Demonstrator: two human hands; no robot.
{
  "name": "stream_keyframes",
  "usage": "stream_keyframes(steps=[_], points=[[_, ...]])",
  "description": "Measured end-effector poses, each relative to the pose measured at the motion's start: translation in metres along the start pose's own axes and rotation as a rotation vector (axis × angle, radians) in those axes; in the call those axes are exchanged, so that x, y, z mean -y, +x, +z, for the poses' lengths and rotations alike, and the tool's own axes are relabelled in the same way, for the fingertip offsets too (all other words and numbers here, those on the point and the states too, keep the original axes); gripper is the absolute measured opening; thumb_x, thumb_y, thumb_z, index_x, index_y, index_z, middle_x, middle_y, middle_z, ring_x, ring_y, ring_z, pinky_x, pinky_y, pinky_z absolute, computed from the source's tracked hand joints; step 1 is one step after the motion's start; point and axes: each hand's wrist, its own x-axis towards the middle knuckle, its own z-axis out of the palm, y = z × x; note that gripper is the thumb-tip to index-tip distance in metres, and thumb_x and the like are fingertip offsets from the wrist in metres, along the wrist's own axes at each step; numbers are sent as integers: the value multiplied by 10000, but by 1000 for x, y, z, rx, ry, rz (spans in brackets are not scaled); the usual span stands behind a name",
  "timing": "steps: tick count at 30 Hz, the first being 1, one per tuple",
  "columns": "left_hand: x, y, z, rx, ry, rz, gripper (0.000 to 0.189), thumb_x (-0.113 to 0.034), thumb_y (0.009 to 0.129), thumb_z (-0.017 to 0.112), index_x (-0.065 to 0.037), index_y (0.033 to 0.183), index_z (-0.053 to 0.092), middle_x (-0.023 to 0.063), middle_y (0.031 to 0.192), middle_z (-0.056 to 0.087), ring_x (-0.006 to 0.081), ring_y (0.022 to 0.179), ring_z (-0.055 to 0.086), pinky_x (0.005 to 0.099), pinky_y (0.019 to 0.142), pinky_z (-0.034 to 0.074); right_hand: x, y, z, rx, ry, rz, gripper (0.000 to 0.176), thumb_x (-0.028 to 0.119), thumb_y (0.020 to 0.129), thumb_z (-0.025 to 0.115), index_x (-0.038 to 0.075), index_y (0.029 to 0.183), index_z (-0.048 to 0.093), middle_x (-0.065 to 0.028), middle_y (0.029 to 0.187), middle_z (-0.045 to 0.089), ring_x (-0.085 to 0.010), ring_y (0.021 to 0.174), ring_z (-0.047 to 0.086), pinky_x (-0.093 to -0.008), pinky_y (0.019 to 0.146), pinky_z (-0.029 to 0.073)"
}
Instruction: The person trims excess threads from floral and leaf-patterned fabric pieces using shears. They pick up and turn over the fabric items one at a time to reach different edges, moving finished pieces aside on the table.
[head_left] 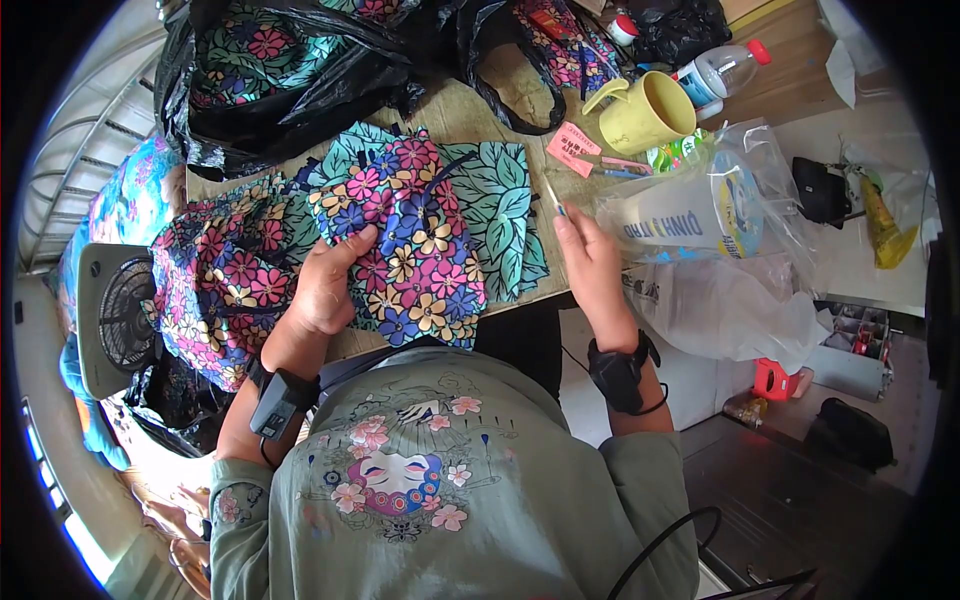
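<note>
Floral fabric [425, 250], in pink, yellow and blue with green leaf-patterned parts, lies at the table's front edge. My left hand [335, 283] grips its left part, with the thumb on top and the other fingers hidden beneath. To the right of the fabric, my right hand [590, 255] holds a small pointed tool [554, 198], its thin tip directed up and left. The tool does not touch the fabric. More of the floral fabric [235, 270] is bunched at the left and hangs over the edge.
Black plastic bags [270, 130] with floral cloth fill the back left. A yellow mug [645, 113], a plastic bottle [715, 78] and pink paper tags [573, 148] are at the back right. Clear plastic bags [690, 225] lie right of my right hand. A fan [127, 310] stands left.
</note>
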Motion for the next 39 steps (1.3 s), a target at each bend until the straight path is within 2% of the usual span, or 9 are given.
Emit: stream_keyframes(steps=[6,11,15,19,22,25,30,33,39], points=[[2,2,-5,0,-17,3,280,-122,940,540,-16,1198,564,99,1112,651,210,981,647,375,887,528,12,19,11,171,-121,158,314,217,845,704,-18,1046,648,-64,821,692,-101,689,607,-266,634,472],[1,1,-2,28,-46,17,282,-112,942,529,-9,1203,560,107,1114,650,223,993,645,390,901,524,20,23,19,133,-202,100,247,192,849,694,-15,965,627,-61,764,670,-104,650,588,-275,596,454],[0,0,-1,65,-86,-6,284,-102,943,520,-4,1207,557,114,1116,650,231,1005,641,398,912,518,22,15,27,-79,-91,-161,211,160,856,676,-8,952,592,-60,702,635,-110,610,570,-282,565,435],[-1,0,3,60,-84,3,283,-90,945,508,3,1208,557,122,1113,651,235,1003,642,399,909,519,55,13,35,79,121,-103,189,133,859,658,6,969,570,-73,708,625,-121,622,584,-286,571,441],[0,-1,0,50,-90,3,276,-79,945,497,13,1197,563,126,1101,655,230,992,644,396,895,525,74,10,51,129,83,-256,200,145,855,673,14,966,571,-83,745,634,-138,672,605,-285,586,447],[11,10,-28,168,179,198,247,-71,943,494,25,1152,584,126,1062,665,219,946,655,376,849,540,87,7,65,306,45,-581,197,155,868,668,9,971,584,-104,828,657,-152,734,625,-288,618,464],[3,2,-9,13,-21,5,216,-69,939,502,28,1106,600,118,1030,672,204,912,660,355,816,547,83,5,65,150,262,-510,207,149,867,671,-5,983,595,-119,909,666,-181,772,637,-304,663,486],[2,1,-3,15,-75,11,200,-72,936,516,18,1092,603,109,1025,673,196,896,663,346,808,549,64,8,53,161,105,-152,199,123,851,679,-13,977,607,-129,958,661,-204,777,640,-322,681,492],[3,1,-6,12,-67,20,207,-65,935,516,15,1107,599,104,1029,672,196,912,658,344,823,543,59,2,63,185,46,-261,196,135,844,693,-11,948,614,-128,899,660,-241,738,629,-327,661,483]])
